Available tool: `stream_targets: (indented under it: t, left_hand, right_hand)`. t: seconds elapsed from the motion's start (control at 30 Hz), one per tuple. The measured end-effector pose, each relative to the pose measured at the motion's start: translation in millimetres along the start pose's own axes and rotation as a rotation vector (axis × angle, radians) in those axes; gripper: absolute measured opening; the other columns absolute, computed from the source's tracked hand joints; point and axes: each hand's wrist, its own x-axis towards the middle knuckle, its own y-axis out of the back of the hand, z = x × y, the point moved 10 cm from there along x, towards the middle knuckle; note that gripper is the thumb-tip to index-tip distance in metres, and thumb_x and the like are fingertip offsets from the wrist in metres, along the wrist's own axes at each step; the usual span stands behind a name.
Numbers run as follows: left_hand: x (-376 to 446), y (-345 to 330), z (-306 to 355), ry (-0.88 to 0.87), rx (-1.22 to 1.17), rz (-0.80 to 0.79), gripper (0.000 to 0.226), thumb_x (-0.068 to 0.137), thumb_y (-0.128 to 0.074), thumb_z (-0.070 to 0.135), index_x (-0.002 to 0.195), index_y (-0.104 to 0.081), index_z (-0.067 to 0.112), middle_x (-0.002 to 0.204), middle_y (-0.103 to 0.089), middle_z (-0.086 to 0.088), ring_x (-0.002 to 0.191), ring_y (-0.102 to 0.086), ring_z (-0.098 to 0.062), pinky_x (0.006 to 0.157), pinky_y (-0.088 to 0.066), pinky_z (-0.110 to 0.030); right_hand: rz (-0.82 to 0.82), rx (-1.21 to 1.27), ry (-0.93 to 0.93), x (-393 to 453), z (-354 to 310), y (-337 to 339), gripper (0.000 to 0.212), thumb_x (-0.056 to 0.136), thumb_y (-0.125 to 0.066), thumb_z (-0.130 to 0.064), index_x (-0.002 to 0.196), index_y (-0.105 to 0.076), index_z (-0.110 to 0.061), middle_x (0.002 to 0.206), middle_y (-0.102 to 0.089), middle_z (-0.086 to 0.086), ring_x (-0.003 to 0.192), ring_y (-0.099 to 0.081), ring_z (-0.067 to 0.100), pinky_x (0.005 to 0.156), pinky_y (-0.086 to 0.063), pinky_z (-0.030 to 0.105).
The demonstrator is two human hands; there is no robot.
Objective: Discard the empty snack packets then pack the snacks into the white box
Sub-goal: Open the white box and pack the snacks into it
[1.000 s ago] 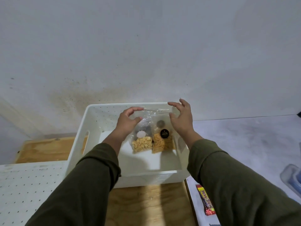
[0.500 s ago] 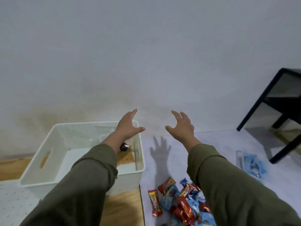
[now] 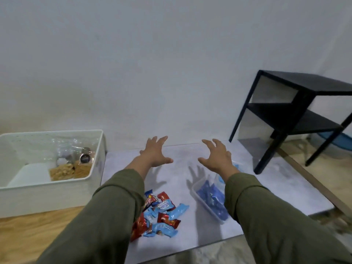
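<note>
We hold our left hand (image 3: 155, 152) and right hand (image 3: 217, 156) spread, empty, above the desk (image 3: 179, 162), beyond the snacks (image 3: 162, 212).

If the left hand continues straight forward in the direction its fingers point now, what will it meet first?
Probably nothing on the surface: the left hand points over bare grey tabletop toward the white wall. The wall seems first, though depth is unclear.
</note>
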Motion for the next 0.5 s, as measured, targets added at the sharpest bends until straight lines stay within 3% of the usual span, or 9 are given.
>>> stream_targets:
  t: [0.5]
  left_hand:
    - [50,-126,129,-0.186,0.100,-0.192,0.105,0.070,-0.076,0.048,0.149,-0.008,0.032,0.158,-0.011,-0.008,0.146,-0.004,-0.029,0.113,-0.020,-0.056]
  right_hand:
    - [-0.003,0.094,-0.208,-19,157,10,0.078,0.079,-0.068,-0.039,0.143,-0.025,-0.037,0.154,-0.018,0.004,0.141,-0.022,0.026,0.112,-0.025,0.047]
